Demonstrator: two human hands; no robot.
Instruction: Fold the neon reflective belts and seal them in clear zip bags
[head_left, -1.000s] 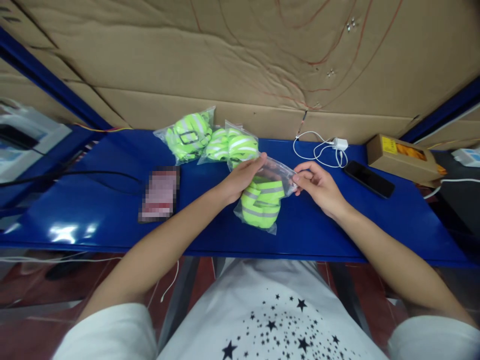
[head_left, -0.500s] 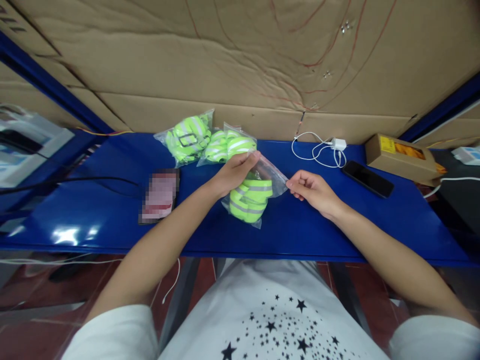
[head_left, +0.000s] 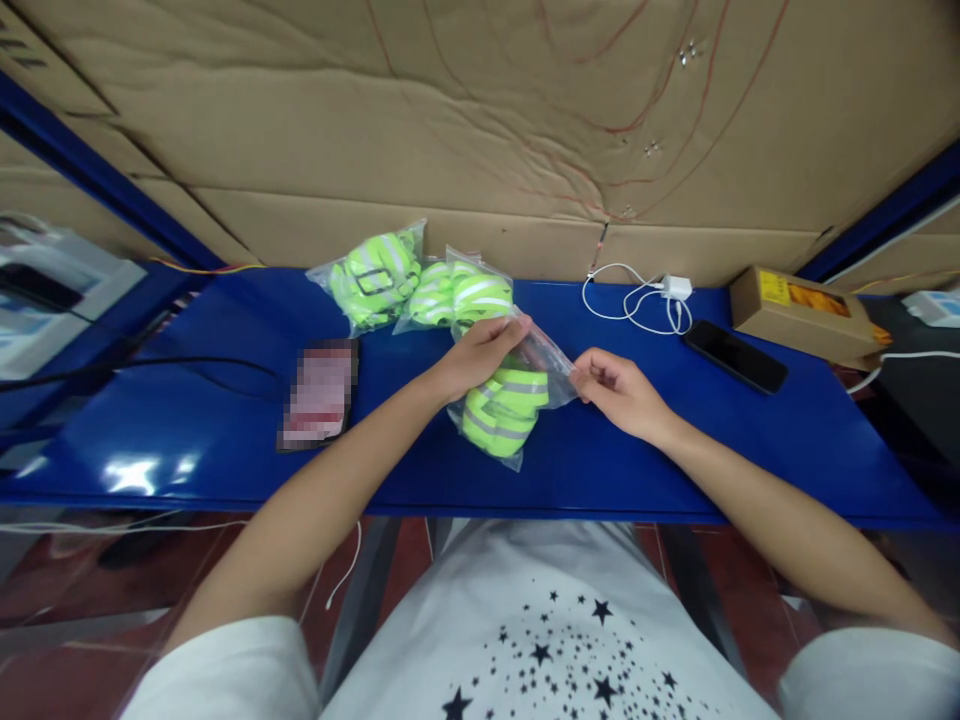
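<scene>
A: We start at the hands. Our left hand (head_left: 472,358) pinches the upper edge of a clear plastic bag (head_left: 504,400), fingers closed on the film. Our right hand (head_left: 616,390) pinches the same edge at its right corner, thumb against fingertips.

B: So the bag hangs between the two hands, held just above the blue tabletop (head_left: 187,440). Its mouth is stretched between the two grips and its bulk sags toward us, below the left hand. Whether the bottom touches the surface, we cannot tell.

A: Inside it we see a neon-green strap bundle (head_left: 499,405) with silvery-grey stripes, folded in loops. Soft fabric, thin crinkled film around it.

B: Count of bags: three in all. One held, two lying behind the left hand against the back of the table. The far-left bag (head_left: 371,275) shows a dark buckle-like outline; the middle bag (head_left: 461,292) is just beside it and near our left fingers.

A: Further out, one flat card-like item (head_left: 321,393), blurred out, lies left of the left forearm. Right of the right hand, well apart: one black phone (head_left: 735,356), flat and glossy, one white charger with coiled cable (head_left: 660,298), one brown cardboard box (head_left: 806,312) with a yellow label.

B: Backing it all, a wall of creased corrugated cardboard (head_left: 480,120).
</scene>
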